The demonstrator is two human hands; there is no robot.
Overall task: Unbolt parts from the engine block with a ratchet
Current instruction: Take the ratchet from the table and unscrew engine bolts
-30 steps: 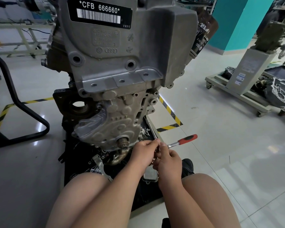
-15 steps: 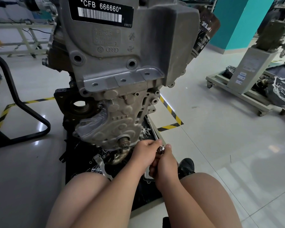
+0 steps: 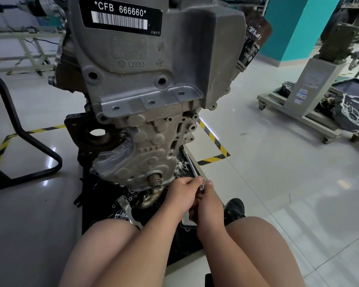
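Observation:
The grey engine block (image 3: 153, 83) stands upright on a black mat, with a timing cover and crank stub (image 3: 154, 180) at its lower end. Just right of the stub, both hands meet on the ratchet (image 3: 201, 187); only its shiny head shows between them. My left hand (image 3: 183, 194) curls its fingers around the head. My right hand (image 3: 209, 206) grips the part below, and the handle is hidden under it.
Loose bolts and small metal parts lie on the black mat (image 3: 104, 195) around the engine's base. A thin metal bar (image 3: 190, 162) lies along the mat's right edge. My bare knees frame the hands. A black stand (image 3: 19, 129) is at left, a wheeled engine cart (image 3: 298, 104) at right.
The ratchet's red handle pointed out to the right a second ago; it has since swung in and is now hidden under my right hand. Both hands stayed at the same spot.

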